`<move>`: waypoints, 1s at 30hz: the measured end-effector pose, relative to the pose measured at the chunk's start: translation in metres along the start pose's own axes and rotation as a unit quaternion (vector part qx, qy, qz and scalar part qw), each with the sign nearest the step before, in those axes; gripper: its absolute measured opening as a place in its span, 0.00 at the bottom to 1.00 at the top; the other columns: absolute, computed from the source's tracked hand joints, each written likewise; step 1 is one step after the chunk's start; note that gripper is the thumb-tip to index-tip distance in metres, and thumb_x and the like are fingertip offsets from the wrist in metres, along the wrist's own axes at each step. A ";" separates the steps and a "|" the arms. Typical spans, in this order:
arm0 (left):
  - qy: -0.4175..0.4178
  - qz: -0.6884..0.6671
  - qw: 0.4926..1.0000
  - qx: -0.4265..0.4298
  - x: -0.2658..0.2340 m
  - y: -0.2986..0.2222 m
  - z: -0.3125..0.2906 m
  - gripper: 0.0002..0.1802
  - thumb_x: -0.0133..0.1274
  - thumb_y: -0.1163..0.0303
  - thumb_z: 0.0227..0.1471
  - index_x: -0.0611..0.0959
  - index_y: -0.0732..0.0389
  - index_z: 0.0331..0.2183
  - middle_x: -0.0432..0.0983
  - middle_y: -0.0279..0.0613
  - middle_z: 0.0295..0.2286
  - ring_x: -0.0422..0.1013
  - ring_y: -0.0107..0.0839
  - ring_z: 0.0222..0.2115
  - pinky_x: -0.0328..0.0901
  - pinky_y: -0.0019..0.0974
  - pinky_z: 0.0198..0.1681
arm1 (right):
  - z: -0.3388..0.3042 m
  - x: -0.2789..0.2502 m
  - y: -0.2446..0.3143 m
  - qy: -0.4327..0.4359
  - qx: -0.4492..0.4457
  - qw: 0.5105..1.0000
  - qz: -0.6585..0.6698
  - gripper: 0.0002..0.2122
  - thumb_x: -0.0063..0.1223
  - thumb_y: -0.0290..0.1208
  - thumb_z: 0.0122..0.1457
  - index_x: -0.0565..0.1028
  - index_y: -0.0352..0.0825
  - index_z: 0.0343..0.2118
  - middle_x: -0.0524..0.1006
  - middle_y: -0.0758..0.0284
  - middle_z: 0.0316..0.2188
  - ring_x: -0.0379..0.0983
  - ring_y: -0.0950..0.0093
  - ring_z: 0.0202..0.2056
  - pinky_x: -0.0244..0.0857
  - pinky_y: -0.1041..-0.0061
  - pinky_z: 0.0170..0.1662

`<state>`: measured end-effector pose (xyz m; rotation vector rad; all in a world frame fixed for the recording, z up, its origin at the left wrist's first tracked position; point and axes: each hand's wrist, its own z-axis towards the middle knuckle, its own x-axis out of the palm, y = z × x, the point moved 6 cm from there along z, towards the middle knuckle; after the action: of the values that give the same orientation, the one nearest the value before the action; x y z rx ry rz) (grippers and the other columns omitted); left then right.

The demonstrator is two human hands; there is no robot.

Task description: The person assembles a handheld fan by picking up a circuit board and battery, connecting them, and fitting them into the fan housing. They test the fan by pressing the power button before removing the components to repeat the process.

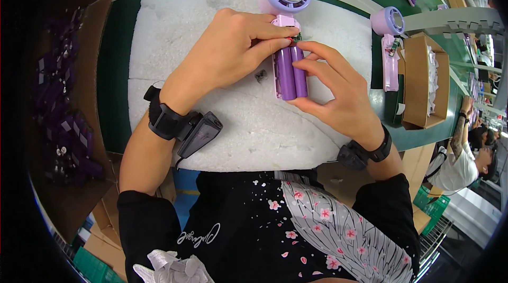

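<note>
left hand [230,53] covering handheld fan [288,29] at neck & wiring, cardboard box [63,98] w/ purple parts too dark to make out, second box running off left edge, co-worker [465,161] partly cut off at right

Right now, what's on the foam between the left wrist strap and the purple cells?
Head view: one small dark part lies on the white foam pad between them; otherwise bare foam.
</note>
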<state>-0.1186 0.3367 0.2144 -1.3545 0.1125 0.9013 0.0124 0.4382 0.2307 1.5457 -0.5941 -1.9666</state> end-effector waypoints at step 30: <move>0.061 -0.109 0.987 -0.100 0.019 0.007 0.001 0.25 0.68 0.71 0.36 0.85 0.56 0.43 0.82 0.47 0.30 0.75 0.28 0.24 0.69 0.30 0.32 | 0.011 0.003 -0.028 -0.061 0.041 0.996 0.059 0.10 0.62 0.19 0.47 0.77 0.30 0.34 0.74 0.63 0.35 0.71 0.73 0.33 0.66 0.79 0.35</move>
<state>-0.1105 0.3470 0.1981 -1.5765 -0.0331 0.6586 -0.0030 0.4571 0.2133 1.4116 -0.8077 -1.9778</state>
